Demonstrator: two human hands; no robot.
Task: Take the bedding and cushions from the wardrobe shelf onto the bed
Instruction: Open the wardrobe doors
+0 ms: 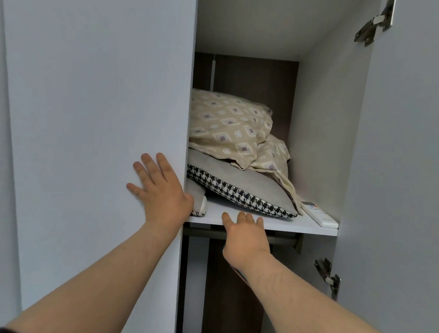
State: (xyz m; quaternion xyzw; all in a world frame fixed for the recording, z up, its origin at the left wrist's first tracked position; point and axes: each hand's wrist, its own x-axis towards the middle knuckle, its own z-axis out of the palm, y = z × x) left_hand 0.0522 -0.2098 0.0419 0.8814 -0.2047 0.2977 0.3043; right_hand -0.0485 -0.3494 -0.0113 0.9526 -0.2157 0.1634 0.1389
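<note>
On the white wardrobe shelf (pixel 301 226) lies a beige pillow with a diamond pattern (pixel 227 124), stacked on a grey cushion with a black-and-white houndstooth edge (pixel 240 188). A second cushion (pixel 196 199) peeks out at the left, mostly hidden by the door. My left hand (pixel 159 190) rests flat with spread fingers on the closed left door, its thumb at the door's edge. My right hand (pixel 245 238) is open, its fingertips touching the shelf's front edge just below the houndstooth cushion. Neither hand holds anything.
A white remote control (pixel 319 215) lies at the shelf's right front corner. The right wardrobe door (pixel 412 158) stands open, with hinges above and below. A hanging rail (pixel 281 239) runs under the shelf. The closed left door (pixel 93 100) covers the shelf's left part.
</note>
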